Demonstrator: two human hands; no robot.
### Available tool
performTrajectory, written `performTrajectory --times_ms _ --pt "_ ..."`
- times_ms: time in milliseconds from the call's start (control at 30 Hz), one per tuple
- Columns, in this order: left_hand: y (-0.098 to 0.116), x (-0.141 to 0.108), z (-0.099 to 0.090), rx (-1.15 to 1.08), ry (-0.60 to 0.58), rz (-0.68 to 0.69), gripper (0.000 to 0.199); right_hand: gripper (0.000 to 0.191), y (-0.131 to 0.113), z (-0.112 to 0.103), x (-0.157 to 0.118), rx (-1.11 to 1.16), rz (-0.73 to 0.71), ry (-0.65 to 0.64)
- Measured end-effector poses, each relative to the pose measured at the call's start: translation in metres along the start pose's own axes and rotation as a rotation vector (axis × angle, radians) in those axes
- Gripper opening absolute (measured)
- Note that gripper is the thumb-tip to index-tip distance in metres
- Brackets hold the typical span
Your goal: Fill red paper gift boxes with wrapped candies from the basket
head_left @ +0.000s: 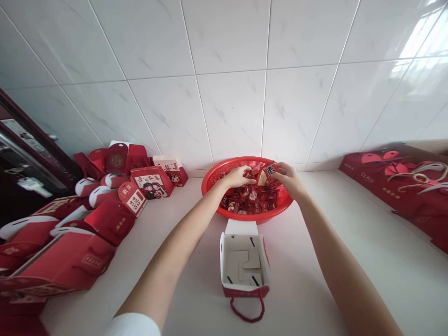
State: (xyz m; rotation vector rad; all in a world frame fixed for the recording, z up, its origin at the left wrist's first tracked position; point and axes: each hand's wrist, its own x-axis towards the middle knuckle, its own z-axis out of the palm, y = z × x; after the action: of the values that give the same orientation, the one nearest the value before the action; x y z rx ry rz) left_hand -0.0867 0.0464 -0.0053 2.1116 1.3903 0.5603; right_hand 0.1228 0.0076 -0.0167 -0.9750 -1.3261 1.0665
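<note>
A red plastic basket [241, 216] against the wall holds many small red wrapped pieces [252, 198]. Over its right side my right hand [289, 179] pinches a red and cream packet [266, 173] with dark lettering. My left hand [241, 177] reaches into the basket from the left, fingers curved among the wrapped pieces; whether it grips one is hidden. In front of the basket stands an opened red box [245, 261], white inside, with a red cord handle toward me and nothing in it but its folded bottom flaps.
Many red gift boxes [80, 256] crowd the left side, and smaller decorated ones [152, 182] stand nearer the wall. A long red box [392, 186] with red items and cord handles lies at right. A tiled wall [231, 112] rises behind.
</note>
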Motion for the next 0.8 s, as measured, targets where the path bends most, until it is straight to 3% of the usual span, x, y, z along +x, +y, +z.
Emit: performTrajectory --times_ms 133,267,500,667,800 --pt "-0.001 -0.001 0.0 0.124 0.03 -0.101 0.049 0.019 -0.001 0.0 0.0 -0.013 0.002 -0.016" --pt "-0.002 0.001 0.001 0.131 0.026 -0.087 0.023 0.018 -0.001 0.0 -0.001 -0.012 0.012 -0.004" --pt "0.004 -0.003 -0.001 0.208 0.044 -0.06 0.022 0.016 -0.002 0.001 -0.001 -0.023 0.02 0.006" --pt "0.012 -0.005 0.006 0.189 -0.215 0.096 0.016 0.016 -0.002 0.001 -0.001 -0.036 0.016 0.016" --pt "0.014 -0.001 0.02 0.284 -0.385 0.158 0.044 0.018 0.0 0.0 0.0 -0.049 0.009 0.0"
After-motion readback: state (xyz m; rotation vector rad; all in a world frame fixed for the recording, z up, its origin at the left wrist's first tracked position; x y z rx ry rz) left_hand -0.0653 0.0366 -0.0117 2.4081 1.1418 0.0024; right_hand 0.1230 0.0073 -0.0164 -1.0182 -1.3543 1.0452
